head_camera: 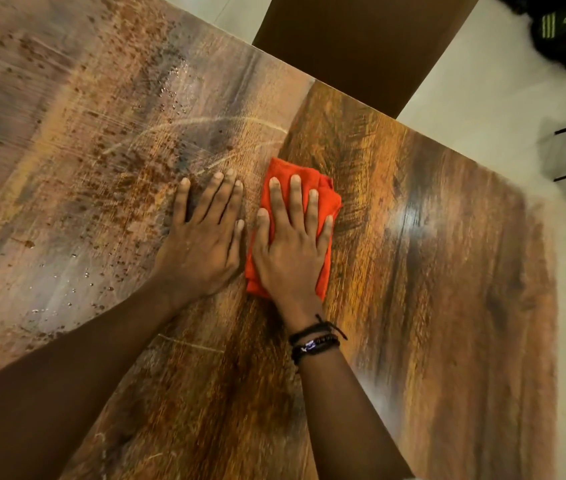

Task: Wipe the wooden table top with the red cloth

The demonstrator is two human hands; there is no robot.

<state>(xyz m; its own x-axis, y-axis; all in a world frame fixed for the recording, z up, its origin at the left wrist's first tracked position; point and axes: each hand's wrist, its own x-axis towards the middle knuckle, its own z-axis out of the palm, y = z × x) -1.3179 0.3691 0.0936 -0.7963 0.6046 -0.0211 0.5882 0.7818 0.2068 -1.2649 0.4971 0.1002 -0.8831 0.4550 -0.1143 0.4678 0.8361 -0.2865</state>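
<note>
Folded red fabric cloth [326, 192] pressed under my flat, spread right hand [292, 251]; left hand [201, 244] flat beside, gripping nothing, on brown wooden worktop [430, 271]. Risk: uneven pressure smears droplets [73, 289] left of hands.

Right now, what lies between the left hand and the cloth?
Head view: only a thin strip of bare table between left hand and cloth.

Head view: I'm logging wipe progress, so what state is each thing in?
red cloth: folded, flat under the right hand.
right hand: fingers straight, pressing the red cloth.
left hand: fingers straight, resting on bare table beside the red cloth.
wooden table top: left part speckled with droplets and smears, right part shiny.
</note>
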